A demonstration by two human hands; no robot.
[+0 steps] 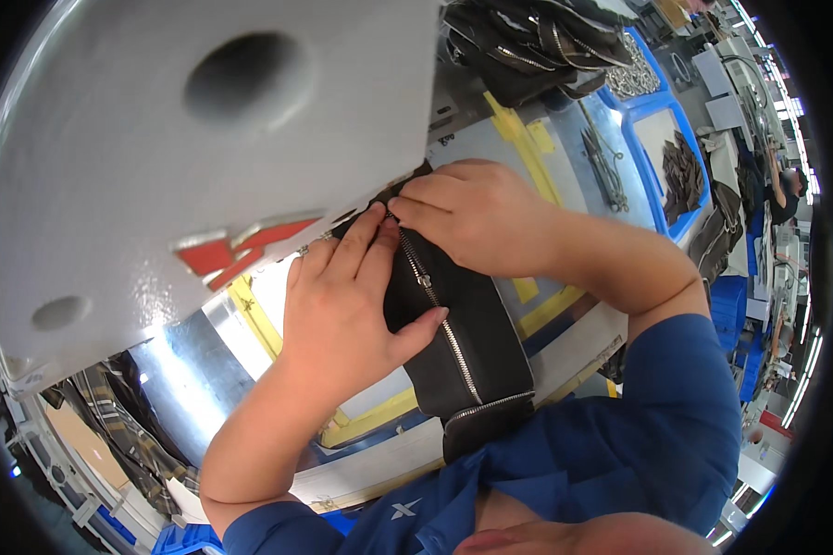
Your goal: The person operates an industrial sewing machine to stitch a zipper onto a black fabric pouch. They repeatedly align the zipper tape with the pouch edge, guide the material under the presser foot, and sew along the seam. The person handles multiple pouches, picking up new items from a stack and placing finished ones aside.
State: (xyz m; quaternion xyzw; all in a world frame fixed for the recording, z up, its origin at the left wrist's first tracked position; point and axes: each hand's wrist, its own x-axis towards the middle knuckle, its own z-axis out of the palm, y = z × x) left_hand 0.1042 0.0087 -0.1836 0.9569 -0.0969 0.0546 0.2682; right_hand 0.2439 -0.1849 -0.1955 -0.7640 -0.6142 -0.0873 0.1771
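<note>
Beside the pale machine (157,157), the left hand (338,301) is resting wide, its thumb lying by the zip (455,351); light, even pressure should be serving best. The black zippered piece (491,333) is lying on the worktop (190,370), probably needing smoothing and straight teeth. The right hand (481,217) is covering its far end, elbow bending outward; whether it is pinching, I cannot tell.

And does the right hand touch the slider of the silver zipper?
No, the slider lies apart from the right hand, whose fingertips rest farther up the black fabric.
</note>
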